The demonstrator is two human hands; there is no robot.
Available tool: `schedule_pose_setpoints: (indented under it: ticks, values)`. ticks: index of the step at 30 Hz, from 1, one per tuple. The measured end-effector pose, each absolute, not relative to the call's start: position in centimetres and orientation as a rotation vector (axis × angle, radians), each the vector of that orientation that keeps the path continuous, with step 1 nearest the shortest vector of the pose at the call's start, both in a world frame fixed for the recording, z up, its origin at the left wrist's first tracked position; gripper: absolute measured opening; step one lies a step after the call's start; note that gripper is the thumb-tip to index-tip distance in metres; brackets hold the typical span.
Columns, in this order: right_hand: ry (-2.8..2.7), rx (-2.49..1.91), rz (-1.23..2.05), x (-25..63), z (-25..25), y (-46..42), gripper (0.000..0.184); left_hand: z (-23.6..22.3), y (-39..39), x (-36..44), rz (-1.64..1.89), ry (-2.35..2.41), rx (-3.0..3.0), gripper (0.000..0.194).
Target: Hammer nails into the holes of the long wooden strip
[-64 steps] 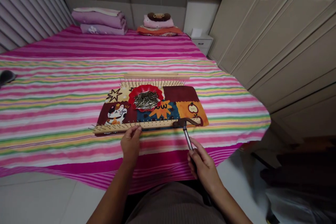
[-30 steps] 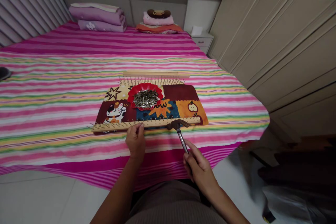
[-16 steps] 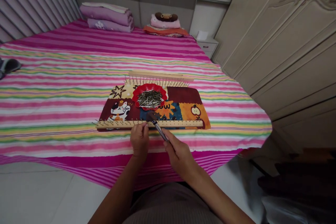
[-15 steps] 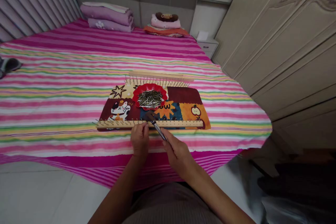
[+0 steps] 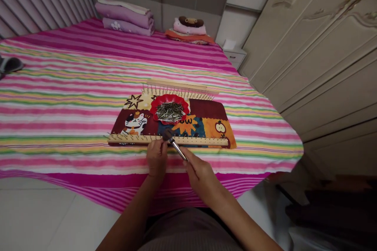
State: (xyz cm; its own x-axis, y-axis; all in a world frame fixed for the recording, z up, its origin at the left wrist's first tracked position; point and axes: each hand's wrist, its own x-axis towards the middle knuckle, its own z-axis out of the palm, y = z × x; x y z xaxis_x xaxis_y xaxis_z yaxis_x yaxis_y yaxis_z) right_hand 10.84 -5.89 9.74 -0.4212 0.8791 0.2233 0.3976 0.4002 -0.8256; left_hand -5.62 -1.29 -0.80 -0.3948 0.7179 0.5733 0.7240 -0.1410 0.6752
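Note:
A small hammer (image 5: 173, 144) with a metal shaft is gripped in my right hand (image 5: 199, 173); its dark head rests over the near wooden strip (image 5: 203, 140), which carries a row of nails. My left hand (image 5: 157, 157) is closed in a pinch at the strip's near edge, right beside the hammer head; what it pinches is too small to name. Behind the strip, a red dish (image 5: 170, 104) full of loose nails sits on a colourful cartoon cloth (image 5: 210, 117).
A second wooden strip with nails (image 5: 182, 86) lies at the cloth's far edge. All this rests on a bed with a pink striped sheet (image 5: 64, 98). Folded bedding (image 5: 125, 17) and a plush toy (image 5: 190, 25) sit by the headboard. A cream wardrobe (image 5: 318, 47) stands to the right.
My right hand has swung the hammer left along the near strip, from its right part to beside my left hand. The left hand has stayed pinched at the strip.

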Motion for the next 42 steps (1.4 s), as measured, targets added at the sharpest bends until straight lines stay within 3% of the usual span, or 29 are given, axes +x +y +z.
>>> schedule_pose_setpoints:
  ticks: [5, 9, 15, 21, 25, 28, 36, 42]
  values:
    - [-1.81, -1.15, 0.855, 12.5, 11.0, -7.0, 0.046, -0.6, -1.3, -5.6, -1.654, -2.093, -1.74, 0.018]
    - [-1.675, -1.274, 0.905, 14.7, 9.0, -8.3, 0.045, 0.0, -2.1, -5.9, -1.639, -2.093, -1.755, 0.018]
    - [-1.52, -1.389, 0.981, 17.3, 5.8, -9.7, 0.047, 4.6, -1.3, -7.9, -1.468, -2.034, -1.805, 0.021]
    - [-1.385, -1.444, 0.957, 18.1, 6.1, -9.7, 0.047, 9.5, 5.7, -9.0, -0.672, -2.283, -2.12, 0.025]
    - [-1.413, -1.473, 0.965, 18.3, 6.0, -9.7, 0.048, 10.4, 9.6, -8.3, -0.046, -2.463, -2.14, 0.027]
    - [-1.426, -1.489, 0.964, 18.5, 5.7, -9.8, 0.047, 10.2, 11.2, -7.8, 0.187, -2.552, -2.087, 0.026]
    - [-1.424, -1.467, 0.986, 18.6, 5.1, -9.9, 0.046, 9.8, 11.5, -8.2, 0.15, -2.405, -2.149, 0.02]
    - [-1.419, -1.46, 0.968, 18.4, 4.9, -10.0, 0.045, 10.5, 10.9, -10.8, -0.211, -2.253, -2.217, 0.011]
